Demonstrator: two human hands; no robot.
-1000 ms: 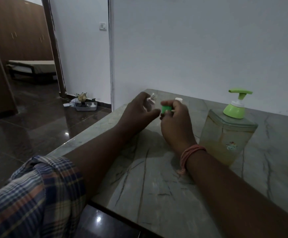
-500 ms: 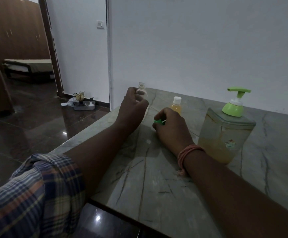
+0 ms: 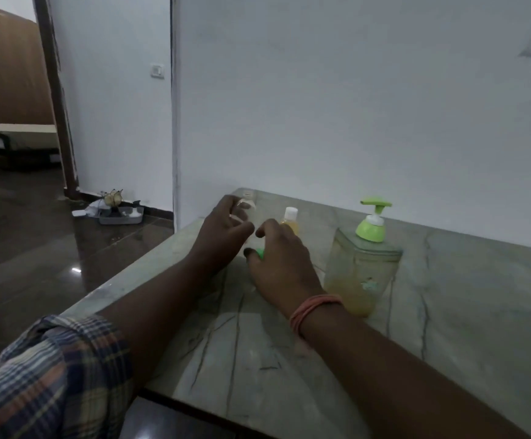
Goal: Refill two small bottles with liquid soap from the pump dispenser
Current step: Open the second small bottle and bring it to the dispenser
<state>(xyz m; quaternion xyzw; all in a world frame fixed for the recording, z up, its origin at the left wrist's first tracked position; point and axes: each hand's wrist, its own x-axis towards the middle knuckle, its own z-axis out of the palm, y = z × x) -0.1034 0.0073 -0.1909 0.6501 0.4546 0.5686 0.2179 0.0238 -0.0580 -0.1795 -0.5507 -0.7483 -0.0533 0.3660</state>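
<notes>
Both hands rest out on the table, grey-green marble with dark veins, its near edge dropping to a glossy dark floor. Left hand: fingers curled loosely around a clear bottle, upright, uncapped neck showing above the fingers; frame is blurred, so how firm the hold is cannot be told. Right hand: palm down, fingers bent, a green cap pinched at the thumb and fingertips, low against the table. Orange thread band on that wrist; plaid sleeve on the left arm.

Just beyond the right hand stands a second bottle, white cap on, amber liquid inside. To its right, near but apart, the dispenser: clear square body, amber soap in the lower part, green pump on top.

White wall behind the table. Left, a doorway opens to a dim room with a low bed. Grey tray of clutter on the floor by the wall. Light switch above.
</notes>
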